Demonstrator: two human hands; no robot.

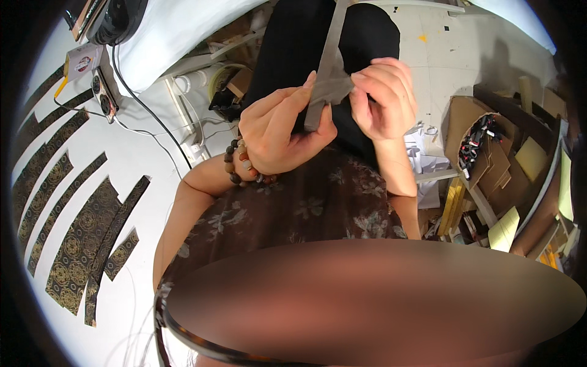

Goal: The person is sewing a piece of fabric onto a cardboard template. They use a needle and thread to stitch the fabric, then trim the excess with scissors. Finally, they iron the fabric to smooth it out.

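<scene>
My left hand [278,128], with beaded bracelets on its wrist, grips a long grey strip [330,52] near its lower end, between thumb and fingers. The strip runs up and away over my lap. A thin, creased grey piece [333,90] sticks out from its right side beside my left fingertips. Whether it is one piece with the strip, I cannot tell. My right hand [388,101] has its fingers curled, and thumb and forefinger pinch the right edge of that creased piece.
On the white table at left lie several black-and-gold patterned pieces [85,238], a socket block [104,95] and a black cable [134,98]. A round bin [223,82] stands below. At right, a cardboard box [455,125] and wooden boards [452,205] crowd the floor.
</scene>
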